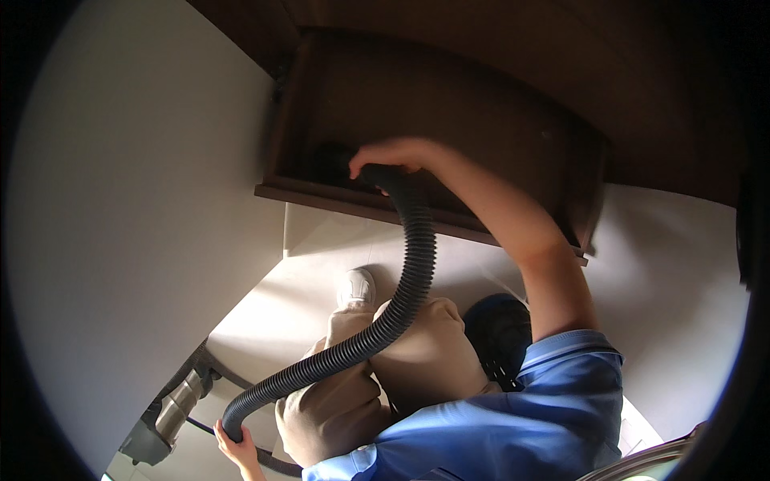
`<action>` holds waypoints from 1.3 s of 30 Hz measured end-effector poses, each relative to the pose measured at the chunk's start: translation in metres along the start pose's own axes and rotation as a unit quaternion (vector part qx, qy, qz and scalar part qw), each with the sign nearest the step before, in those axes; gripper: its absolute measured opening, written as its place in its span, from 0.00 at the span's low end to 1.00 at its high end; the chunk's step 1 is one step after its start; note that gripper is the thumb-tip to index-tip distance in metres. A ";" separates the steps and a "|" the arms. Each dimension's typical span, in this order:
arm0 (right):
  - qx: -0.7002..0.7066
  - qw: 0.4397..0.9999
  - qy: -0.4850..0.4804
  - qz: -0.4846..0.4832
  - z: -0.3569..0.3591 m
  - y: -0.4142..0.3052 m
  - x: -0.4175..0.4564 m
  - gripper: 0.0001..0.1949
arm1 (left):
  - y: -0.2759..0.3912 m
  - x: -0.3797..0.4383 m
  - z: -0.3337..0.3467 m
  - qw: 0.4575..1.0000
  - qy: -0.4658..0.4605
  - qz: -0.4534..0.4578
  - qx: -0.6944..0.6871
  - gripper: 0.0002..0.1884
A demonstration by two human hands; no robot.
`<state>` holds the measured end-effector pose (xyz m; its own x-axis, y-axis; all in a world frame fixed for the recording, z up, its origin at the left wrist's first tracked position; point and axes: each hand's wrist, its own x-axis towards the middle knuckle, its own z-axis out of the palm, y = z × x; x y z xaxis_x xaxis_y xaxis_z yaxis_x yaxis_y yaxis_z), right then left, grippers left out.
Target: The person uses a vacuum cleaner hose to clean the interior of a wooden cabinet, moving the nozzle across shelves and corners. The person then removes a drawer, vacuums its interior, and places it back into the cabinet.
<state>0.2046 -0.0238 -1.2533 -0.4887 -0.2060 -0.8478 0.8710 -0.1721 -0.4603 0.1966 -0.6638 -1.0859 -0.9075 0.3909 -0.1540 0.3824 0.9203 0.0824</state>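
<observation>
A black corrugated vacuum hose (pixel 385 327) curves across my lap from lower left up to an open dark wooden drawer (pixel 421 225). My right hand (pixel 388 159) is closed around the hose's upper end, inside the drawer near its front board. A dark round shape, probably the nozzle or brush (pixel 334 159), lies just left of those fingers, too shadowed to make out clearly. Down at the lower left, my left hand (pixel 236 444) grips the hose where it bends, beside my knee.
A pale wall or panel (pixel 138 180) rises on the left, and another pale surface (pixel 662 288) stands on the right. A grey and metallic vacuum cleaner part (pixel 177 409) is at the lower left. Beside my leg is a black openwork container (pixel 499 337). My shoe (pixel 357 285) rests on the light floor.
</observation>
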 end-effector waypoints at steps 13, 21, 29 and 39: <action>0.101 0.980 0.084 0.146 -0.052 0.136 -0.152 0.18 | 0.128 0.093 0.005 0.973 -0.103 0.204 -0.044 0.26; 0.201 0.899 0.277 0.274 -0.086 0.230 -0.249 0.21 | 0.230 0.149 -0.003 0.933 -0.177 0.314 0.012 0.27; 0.288 0.871 0.279 0.284 -0.103 0.273 -0.263 0.23 | 0.273 0.175 0.017 0.898 -0.204 0.379 0.087 0.29; 0.206 0.917 0.225 0.256 -0.091 0.138 -0.214 0.25 | 0.225 0.205 0.025 0.935 -0.180 0.290 0.098 0.30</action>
<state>0.4343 0.0840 -1.1592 0.1306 0.0400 -0.9906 0.8415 -0.5328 0.0894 0.1007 -0.3758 -1.1234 -0.4340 0.7722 -0.4640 0.8482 0.5238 0.0783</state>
